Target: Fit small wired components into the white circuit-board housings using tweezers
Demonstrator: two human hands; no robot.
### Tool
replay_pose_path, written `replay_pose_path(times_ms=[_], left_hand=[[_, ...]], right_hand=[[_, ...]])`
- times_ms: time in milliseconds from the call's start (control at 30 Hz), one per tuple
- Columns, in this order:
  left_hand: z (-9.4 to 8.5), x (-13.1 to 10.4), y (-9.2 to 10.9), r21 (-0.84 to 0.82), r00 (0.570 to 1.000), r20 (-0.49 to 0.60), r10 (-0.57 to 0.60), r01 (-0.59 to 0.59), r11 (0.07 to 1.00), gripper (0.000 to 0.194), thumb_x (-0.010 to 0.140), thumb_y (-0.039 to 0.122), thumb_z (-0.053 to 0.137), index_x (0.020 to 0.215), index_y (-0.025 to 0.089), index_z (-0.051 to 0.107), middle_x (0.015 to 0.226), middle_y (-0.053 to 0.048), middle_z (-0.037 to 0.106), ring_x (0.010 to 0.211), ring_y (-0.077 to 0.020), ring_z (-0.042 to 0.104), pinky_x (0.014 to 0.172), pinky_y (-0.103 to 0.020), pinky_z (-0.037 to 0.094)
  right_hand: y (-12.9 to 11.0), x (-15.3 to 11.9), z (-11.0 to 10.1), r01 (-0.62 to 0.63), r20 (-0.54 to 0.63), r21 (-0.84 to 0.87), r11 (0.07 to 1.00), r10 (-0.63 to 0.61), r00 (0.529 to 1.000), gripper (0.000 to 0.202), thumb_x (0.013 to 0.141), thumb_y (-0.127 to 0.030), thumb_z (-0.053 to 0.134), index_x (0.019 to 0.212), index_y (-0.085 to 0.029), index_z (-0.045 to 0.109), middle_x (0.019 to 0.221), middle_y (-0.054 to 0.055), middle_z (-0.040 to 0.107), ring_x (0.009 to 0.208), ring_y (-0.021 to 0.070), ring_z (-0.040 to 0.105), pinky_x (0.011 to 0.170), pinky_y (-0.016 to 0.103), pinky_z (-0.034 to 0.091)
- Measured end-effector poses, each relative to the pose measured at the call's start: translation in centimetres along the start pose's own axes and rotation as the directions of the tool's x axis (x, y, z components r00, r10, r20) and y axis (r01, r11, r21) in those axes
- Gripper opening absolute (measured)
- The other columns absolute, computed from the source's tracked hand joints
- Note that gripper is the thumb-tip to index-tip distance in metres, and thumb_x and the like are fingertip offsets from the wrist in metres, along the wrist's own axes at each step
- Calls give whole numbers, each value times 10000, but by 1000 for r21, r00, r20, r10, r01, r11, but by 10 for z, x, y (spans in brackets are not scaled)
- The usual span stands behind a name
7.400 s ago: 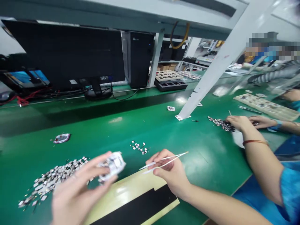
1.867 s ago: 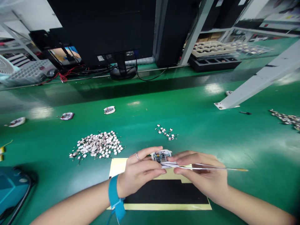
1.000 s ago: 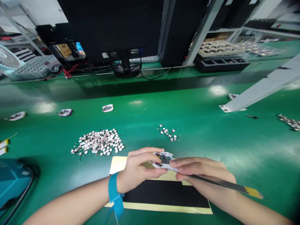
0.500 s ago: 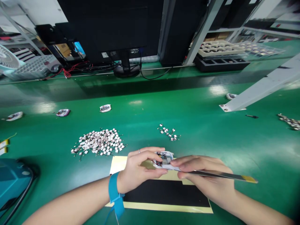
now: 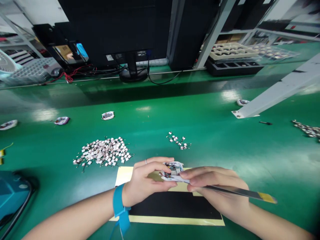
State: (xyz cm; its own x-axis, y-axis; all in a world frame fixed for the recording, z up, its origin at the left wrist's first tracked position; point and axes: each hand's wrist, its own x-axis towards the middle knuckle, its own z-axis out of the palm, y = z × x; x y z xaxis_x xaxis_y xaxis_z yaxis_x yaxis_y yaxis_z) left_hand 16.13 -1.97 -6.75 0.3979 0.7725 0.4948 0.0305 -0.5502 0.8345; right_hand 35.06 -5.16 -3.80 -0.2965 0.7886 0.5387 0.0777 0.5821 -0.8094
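Observation:
My left hand (image 5: 143,180) pinches a small open white device housing (image 5: 174,170) between its fingers and thumb. A circuit board with a metal slot shows inside it. My right hand (image 5: 220,186) is closed around a long flat metal tool (image 5: 235,190) with yellow tape on its outer end. The tool's inner end lies against the near right edge of the housing, partly hidden by my right fingers. Beneath both hands is a yellow sheet with a black panel (image 5: 172,206). A blue wrist strap (image 5: 119,203) sits on my left wrist.
Small square parts with short leads lie in a large heap (image 5: 103,151) and a smaller group (image 5: 178,140). Similar open housings (image 5: 108,115) stand farther back. A slanted white post (image 5: 277,90) meets the bench at right. A teal machine (image 5: 13,196) is at lower left, a monitor (image 5: 117,30) behind.
The whole view has shifted slightly, moving the bench things a little left. The housing and tool stay in my hands, and the tool's taped end sits slightly lower.

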Motion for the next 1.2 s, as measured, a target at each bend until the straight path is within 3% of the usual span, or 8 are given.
replay_pose_path(times_ms=[300,633,967,1200], left_hand=[[-3,2,-1,77,994,48,95,-99,992,184,674,258,702,753,118,611,940,-124,653,834,-176,642,726,-218,543],[-4,-1,-5,179,990,66,127,-137,974,121,724,242,659,726,128,619,925,-112,651,783,-167,646,675,-201,543],[-2,-5,-7,72,995,95,-8,1,997,95,703,173,673,782,151,626,987,-92,632,822,-158,640,691,-170,539],[2,-1,-7,43,995,57,-77,75,996,70,684,172,686,729,139,643,935,-86,652,824,-158,641,688,-156,528]], right_hand=[[1,-3,3,-5,-32,14,1000,5,999,192,754,-26,608,882,-166,640,837,62,661,782,171,642,703,249,561],[5,0,6,-53,-89,66,996,59,994,158,699,-32,666,825,-123,642,820,80,661,748,141,637,683,202,533],[12,-4,6,-80,-119,128,989,95,988,172,706,-71,677,853,-155,644,827,56,667,760,137,638,692,209,535],[14,-3,4,-90,-110,74,993,98,989,160,714,-74,672,836,-172,639,798,45,667,734,148,639,658,215,541]])
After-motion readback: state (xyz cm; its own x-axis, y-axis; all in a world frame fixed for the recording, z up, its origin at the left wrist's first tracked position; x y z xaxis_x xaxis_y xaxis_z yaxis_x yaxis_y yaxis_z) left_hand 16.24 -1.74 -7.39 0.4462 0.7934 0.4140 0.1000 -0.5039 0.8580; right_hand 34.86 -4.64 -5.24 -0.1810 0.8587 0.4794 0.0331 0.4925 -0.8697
